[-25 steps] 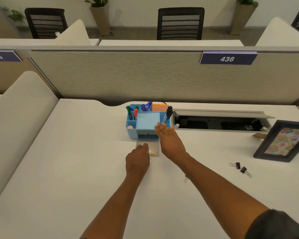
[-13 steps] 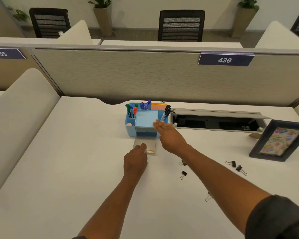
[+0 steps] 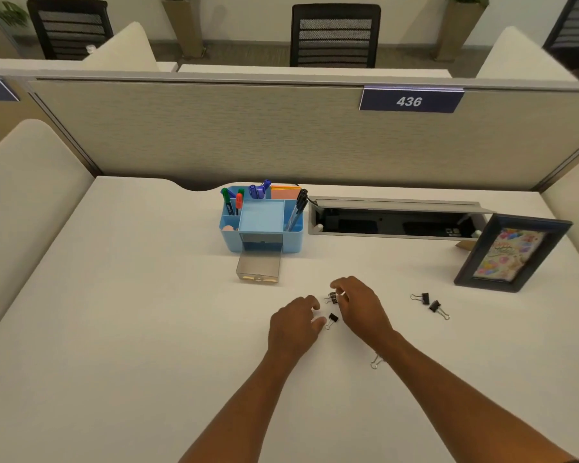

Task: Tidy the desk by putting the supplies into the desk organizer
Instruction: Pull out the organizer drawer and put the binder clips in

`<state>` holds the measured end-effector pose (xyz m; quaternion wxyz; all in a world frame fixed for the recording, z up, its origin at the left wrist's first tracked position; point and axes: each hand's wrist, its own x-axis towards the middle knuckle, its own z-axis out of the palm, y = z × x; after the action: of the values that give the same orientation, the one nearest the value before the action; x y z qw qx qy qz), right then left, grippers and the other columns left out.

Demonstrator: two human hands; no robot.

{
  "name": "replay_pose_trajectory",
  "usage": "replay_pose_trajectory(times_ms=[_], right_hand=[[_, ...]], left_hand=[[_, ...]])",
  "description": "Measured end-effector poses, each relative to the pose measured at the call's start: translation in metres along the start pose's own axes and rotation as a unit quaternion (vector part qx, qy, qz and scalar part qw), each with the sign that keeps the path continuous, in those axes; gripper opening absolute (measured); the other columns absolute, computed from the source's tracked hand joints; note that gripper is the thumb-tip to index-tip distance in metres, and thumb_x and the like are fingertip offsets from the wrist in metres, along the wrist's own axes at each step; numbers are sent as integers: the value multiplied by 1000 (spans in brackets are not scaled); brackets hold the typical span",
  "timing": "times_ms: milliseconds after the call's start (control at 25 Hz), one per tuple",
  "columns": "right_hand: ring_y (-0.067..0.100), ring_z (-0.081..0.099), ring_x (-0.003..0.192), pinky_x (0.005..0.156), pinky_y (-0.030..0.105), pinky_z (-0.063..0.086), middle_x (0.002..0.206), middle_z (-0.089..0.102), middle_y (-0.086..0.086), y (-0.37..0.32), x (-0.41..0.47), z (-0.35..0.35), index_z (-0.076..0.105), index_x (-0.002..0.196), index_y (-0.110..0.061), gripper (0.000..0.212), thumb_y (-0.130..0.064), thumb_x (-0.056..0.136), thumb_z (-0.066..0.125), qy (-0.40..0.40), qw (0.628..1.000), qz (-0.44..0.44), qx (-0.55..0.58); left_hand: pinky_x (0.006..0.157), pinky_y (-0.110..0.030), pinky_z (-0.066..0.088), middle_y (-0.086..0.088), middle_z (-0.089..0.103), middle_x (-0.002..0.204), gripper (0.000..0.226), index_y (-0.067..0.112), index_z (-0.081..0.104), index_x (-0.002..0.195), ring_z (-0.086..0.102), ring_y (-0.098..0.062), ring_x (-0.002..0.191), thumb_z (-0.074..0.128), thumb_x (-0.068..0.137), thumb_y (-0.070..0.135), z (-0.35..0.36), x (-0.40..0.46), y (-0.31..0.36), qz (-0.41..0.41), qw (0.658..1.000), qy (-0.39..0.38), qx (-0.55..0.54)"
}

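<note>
The blue desk organizer [image 3: 294,236] stands at the back of the desk with markers and pens upright in its compartments. Its smoky clear drawer [image 3: 258,267] is pulled out toward me. My right hand [image 3: 360,307] curls its thumb and index finger around a black binder clip [image 3: 331,297] lying on the desk. My left hand [image 3: 293,325] hovers loosely curled, its thumb just short of a second binder clip [image 3: 332,319]. Two more clips [image 3: 430,302] lie to the right. Another clip [image 3: 376,362] peeks out from under my right forearm.
A framed picture [image 3: 512,252] leans at the right. An open cable tray [image 3: 391,222] is sunk into the desk behind it. A fabric partition [image 3: 248,135] closes off the back, and padded dividers flank both sides.
Both hands have drawn back from the organizer and its drawer toward me. They now sit over the two binder clips in the middle of the desk. The drawer stays pulled out.
</note>
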<state>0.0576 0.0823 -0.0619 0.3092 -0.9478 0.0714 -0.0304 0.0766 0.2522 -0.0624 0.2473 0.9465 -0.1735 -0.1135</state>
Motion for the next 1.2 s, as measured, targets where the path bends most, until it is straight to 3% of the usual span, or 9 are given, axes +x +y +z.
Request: replay_pose_trajectory(times_ms=[200, 440, 720, 1000, 1120, 1200], right_hand=[[11, 60, 86, 76, 29, 50, 100, 63, -8, 20, -30, 5, 63, 106, -21, 25, -5, 89, 52, 32, 999, 21, 24], [8, 58, 87, 78, 27, 48, 97, 62, -11, 38, -43, 0, 62, 107, -22, 27, -9, 89, 47, -9, 999, 46, 24], [13, 60, 87, 79, 32, 50, 95, 64, -6, 37, -36, -2, 62, 107, -20, 24, -12, 88, 50, -57, 996, 54, 28], [10, 71, 71, 71, 36, 60, 80, 74, -2, 9, -21, 2, 68, 98, -18, 14, -12, 92, 57, -84, 966, 90, 228], [12, 71, 69, 70, 34, 60, 75, 74, -1, -9, -5, 0, 69, 91, -17, 8, -13, 88, 63, -78, 962, 86, 246], [13, 70, 66, 67, 31, 60, 73, 73, 0, -23, 11, -1, 70, 90, -15, 7, -12, 88, 64, -85, 963, 81, 243]], left_hand=[[76, -30, 48, 6, 62, 105, 35, 31, 56, 116, 63, -16, 93, 60, 85, 47, 20, -6, 22, 27, 999, 0, 26], [69, -32, 46, 1, 60, 102, 22, 20, 58, 105, 62, -21, 85, 54, 91, 36, 29, -4, 36, -6, 998, 14, 62], [70, -32, 45, 0, 59, 102, 23, 17, 57, 105, 62, -23, 85, 51, 90, 33, 29, -4, 35, -28, 997, 8, 68], [65, -31, 45, 2, 59, 96, 19, 20, 57, 104, 60, -21, 80, 52, 90, 33, 11, -6, 27, 7, 1000, 30, 0], [65, -32, 52, 4, 62, 97, 19, 23, 59, 106, 61, -19, 78, 54, 92, 35, 0, -3, 16, 24, 997, 73, -26], [75, -30, 54, 3, 64, 108, 25, 24, 59, 116, 63, -17, 88, 56, 93, 35, -10, 1, 8, 29, 994, 90, -48]])
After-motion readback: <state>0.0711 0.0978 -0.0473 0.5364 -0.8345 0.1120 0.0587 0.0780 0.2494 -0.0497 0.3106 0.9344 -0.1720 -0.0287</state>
